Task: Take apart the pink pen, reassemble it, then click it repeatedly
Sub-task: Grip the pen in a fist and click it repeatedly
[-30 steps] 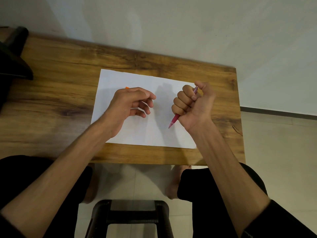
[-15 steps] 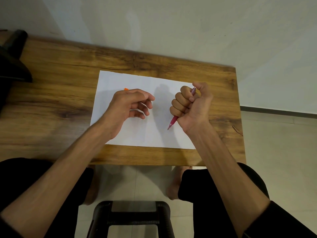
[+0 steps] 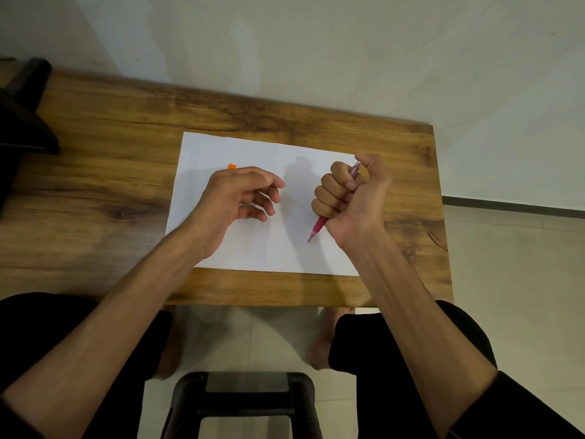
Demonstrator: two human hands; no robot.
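The right hand (image 3: 351, 201) holds the pink pen (image 3: 319, 224) in a closed fist, the fingers curled around the barrel and the thumb at the upper end; the tip points down at the white paper sheet (image 3: 269, 248); to the left of the fist, the left hand (image 3: 234, 198) holds nothing, fingers loosely bent over the sheet; behind it shows a small orange piece (image 3: 232, 166); the sheet lies on the wooden table (image 3: 95, 185).

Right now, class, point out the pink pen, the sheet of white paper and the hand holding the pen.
pink pen (image 3: 319, 224), head view, on the barrel below the fist.
sheet of white paper (image 3: 269, 248), head view, on a bare part between the wrists.
right hand (image 3: 351, 198), head view, on the palm side of the fist.
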